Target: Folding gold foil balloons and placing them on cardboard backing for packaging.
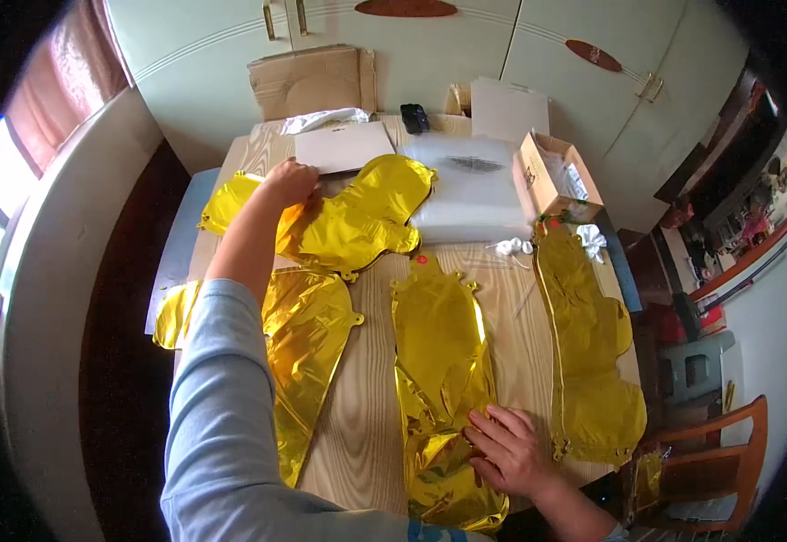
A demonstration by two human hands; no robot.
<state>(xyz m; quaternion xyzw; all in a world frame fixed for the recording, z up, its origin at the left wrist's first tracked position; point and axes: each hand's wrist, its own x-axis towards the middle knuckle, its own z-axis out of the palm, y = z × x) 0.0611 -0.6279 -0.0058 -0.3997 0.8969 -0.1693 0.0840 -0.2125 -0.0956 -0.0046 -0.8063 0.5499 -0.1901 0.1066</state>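
Observation:
Several flat gold foil balloons lie on the wooden table. My left hand [292,183] reaches to the far left with its fingers curled on the far gold foil balloon [362,212]; its fingertips are partly hidden. Near the front edge, my right hand [506,447] rests with fingers stretched over the folded lower part of the middle gold foil balloon [443,339]. That balloon has a small red mark at its top end. Another foil balloon [307,316] lies left of it, partly behind my left sleeve. A duller gold balloon [583,361] lies along the right edge.
Behind the balloons are clear plastic wrapping [465,199], a white flat box [348,147] and an open cardboard box [560,176]. White crumpled bits [512,247] lie near the right balloon. A black object [415,118] sits at the back. A wooden chair [709,470] stands at right.

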